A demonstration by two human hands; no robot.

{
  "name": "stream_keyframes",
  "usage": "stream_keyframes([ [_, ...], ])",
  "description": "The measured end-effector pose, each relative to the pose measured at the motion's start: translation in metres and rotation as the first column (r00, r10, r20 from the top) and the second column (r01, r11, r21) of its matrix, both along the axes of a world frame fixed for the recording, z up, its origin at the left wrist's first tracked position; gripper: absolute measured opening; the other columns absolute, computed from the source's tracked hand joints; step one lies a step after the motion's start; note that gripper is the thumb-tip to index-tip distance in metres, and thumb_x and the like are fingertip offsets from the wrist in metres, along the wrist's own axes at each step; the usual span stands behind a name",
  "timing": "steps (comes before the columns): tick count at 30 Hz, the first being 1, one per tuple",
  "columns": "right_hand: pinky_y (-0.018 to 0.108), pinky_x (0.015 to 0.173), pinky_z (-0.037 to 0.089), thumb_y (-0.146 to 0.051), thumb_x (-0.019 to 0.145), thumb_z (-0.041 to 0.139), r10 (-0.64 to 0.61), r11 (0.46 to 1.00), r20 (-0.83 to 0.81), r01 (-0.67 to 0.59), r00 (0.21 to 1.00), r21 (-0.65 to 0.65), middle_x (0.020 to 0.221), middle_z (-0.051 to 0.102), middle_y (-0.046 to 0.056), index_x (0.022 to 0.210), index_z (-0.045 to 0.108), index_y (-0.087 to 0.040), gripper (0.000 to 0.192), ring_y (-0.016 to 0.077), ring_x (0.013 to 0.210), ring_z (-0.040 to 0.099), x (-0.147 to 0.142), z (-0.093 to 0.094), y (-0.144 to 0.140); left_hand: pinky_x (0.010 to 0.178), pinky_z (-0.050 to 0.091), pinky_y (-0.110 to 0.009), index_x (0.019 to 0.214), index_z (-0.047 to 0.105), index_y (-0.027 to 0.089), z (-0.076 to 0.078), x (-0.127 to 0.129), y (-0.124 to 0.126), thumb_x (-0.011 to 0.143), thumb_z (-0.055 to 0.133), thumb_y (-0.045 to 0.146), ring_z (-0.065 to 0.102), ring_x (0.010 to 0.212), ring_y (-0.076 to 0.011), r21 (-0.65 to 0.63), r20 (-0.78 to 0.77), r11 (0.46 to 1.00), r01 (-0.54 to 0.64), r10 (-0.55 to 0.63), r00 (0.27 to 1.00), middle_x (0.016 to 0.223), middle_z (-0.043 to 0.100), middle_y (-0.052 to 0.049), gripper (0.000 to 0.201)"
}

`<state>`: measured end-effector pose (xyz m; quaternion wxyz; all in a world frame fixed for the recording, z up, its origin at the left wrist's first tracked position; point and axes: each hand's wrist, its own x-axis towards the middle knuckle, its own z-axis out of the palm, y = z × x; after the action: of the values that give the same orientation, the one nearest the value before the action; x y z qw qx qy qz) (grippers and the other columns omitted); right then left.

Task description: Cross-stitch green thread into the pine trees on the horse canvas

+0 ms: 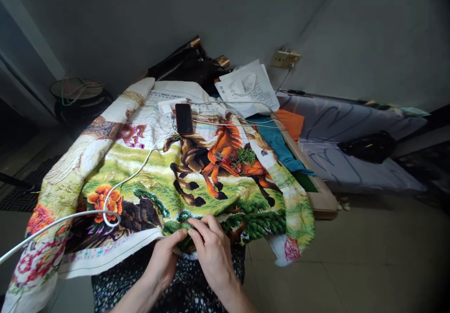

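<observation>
Head view, one frame. Both hands work at the near edge of a large cross-stitch cloth (154,177) draped over a surface and down onto the person's lap

Left hand (163,261): fingers curled, thumb and forefinger pinching the cloth's near edge, dark green stitched area. Closed on the fabric

Right hand (211,247): lies just beside the left, touching it, fingers bent down onto the same green patch. Fingertips (195,224) press or pinch the cloth; whether a needle is held cannot be told, too small

Cloth: horse motif in brown and orange at centre, orange flower (105,200) to the left, green foliage along the near edge. Left part hangs off toward the floor; right edge falls beside a wooden board (316,196)

On the cloth:
- phone (183,118), dark, face up, near the far edge
- white charger block (168,106) just beside the phone
- white cable (116,189) running from the far edge across the cloth, looping by the flower, then off to the left
- bundle of green thread (247,156) on the horse, with red-handled scissors (227,161) just beside it

Behind: white printed bag (248,88), dark bag (186,64), wall socket (284,59). Right: bed with grey-blue cover (351,125), black pouch (369,146) on it. Lap: dark dotted fabric (190,289)
</observation>
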<state>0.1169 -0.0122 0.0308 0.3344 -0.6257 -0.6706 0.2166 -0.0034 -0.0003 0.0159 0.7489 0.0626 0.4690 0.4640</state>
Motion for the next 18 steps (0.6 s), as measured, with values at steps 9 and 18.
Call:
stream_keyframes([
  [9,0.021,0.062,0.042,-0.028,0.096,0.038,0.007,1.000,-0.394,-0.019,0.919,-0.025,0.075,0.058,0.003,0.082,0.049,-0.014,0.022,0.0102,0.065,0.056,0.006,0.010,0.019,0.094,0.043,-0.035,0.084,0.073,0.008,-0.006,-0.003,0.000,0.054,0.083,0.026,0.059,0.092,-0.0215,0.062,-0.062,0.998,0.030,-0.026,0.998,0.093,0.066,-0.011,0.036],
  [18,0.021,0.055,0.044,-0.033,0.087,0.052,-0.081,0.988,-0.591,-0.012,0.803,-0.151,0.069,0.056,0.003,0.090,0.061,-0.011,0.023,0.0110,0.059,0.051,0.010,0.002,0.025,0.097,0.045,-0.038,0.098,0.071,0.007,0.000,0.000,-0.001,0.053,0.083,0.019,0.060,0.100,-0.0269,0.080,-0.020,0.997,0.000,0.002,1.000,0.098,0.067,-0.011,0.048],
])
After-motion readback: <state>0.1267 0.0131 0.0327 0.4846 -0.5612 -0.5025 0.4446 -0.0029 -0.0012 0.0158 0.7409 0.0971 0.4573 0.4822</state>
